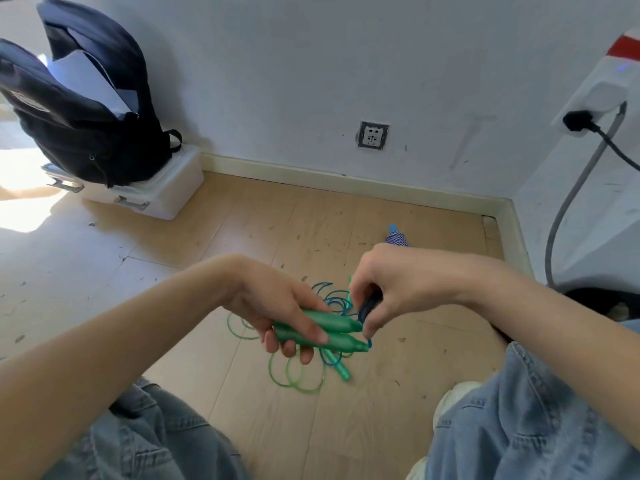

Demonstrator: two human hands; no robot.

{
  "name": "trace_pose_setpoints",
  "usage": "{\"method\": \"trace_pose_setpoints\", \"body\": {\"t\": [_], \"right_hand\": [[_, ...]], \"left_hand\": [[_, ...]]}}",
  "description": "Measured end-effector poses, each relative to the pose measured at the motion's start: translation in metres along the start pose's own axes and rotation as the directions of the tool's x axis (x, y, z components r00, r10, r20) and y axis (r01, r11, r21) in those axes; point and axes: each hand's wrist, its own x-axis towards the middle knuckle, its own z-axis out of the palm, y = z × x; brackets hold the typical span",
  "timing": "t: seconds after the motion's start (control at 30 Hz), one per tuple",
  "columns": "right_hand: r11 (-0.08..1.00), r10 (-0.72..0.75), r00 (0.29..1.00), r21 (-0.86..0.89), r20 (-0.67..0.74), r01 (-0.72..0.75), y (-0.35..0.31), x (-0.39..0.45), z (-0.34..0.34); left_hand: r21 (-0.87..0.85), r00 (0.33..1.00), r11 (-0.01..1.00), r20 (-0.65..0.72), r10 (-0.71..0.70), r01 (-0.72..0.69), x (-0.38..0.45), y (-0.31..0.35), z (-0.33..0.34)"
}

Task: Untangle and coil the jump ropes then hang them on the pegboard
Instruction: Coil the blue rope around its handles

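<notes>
My left hand (277, 313) grips two green jump-rope handles (332, 332) side by side, tips pointing right. My right hand (384, 289) pinches a dark blue handle (369, 306) right at those tips. Under both hands a tangle of thin green and blue rope loops (298, 372) lies on the wooden floor, with another green handle (341, 367) in it. A blue-and-white braided rope end (396, 237) lies on the floor beyond my right hand. No pegboard is in view.
A dark backpack (86, 109) sits on a white plastic box (145, 192) at the back left by the wall. A wall socket (373, 135) is low on the wall. At the right, a white appliance (588, 168) carries a plugged cable. My jeans-clad knees frame the floor.
</notes>
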Motion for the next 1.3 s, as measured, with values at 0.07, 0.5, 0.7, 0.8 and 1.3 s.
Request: {"method": "trace_pose_setpoints", "body": {"t": [0.07, 0.5, 0.7, 0.8, 1.3], "right_hand": [[1.000, 0.021, 1.000, 0.005, 0.008, -0.021, 0.002, -0.001, -0.001], [0.942, -0.095, 0.992, -0.316, 0.081, 0.116, -0.006, 0.021, 0.030], [0.807, -0.179, 0.984, 0.572, 0.002, 0.146, -0.001, -0.005, -0.001], [0.474, -0.158, 0.951, 0.825, -0.264, 0.308, -0.001, -0.013, -0.014], [0.456, 0.290, 0.935, 0.889, -0.202, 0.051, 0.008, 0.005, 0.012]], "left_hand": [[-0.012, 1.000, 1.000, -0.010, -0.003, 0.003, 0.000, 0.002, 0.001], [0.085, 0.986, 0.992, -0.144, -0.083, 0.096, 0.025, 0.000, 0.011], [0.079, 0.954, 0.980, 0.254, 0.157, -0.183, -0.009, 0.009, 0.004], [-0.131, 0.874, 0.896, 0.199, 0.444, -0.425, -0.029, 0.015, -0.007], [-0.042, 0.404, 0.981, -0.914, 0.038, -0.188, 0.001, -0.009, -0.040]]}}
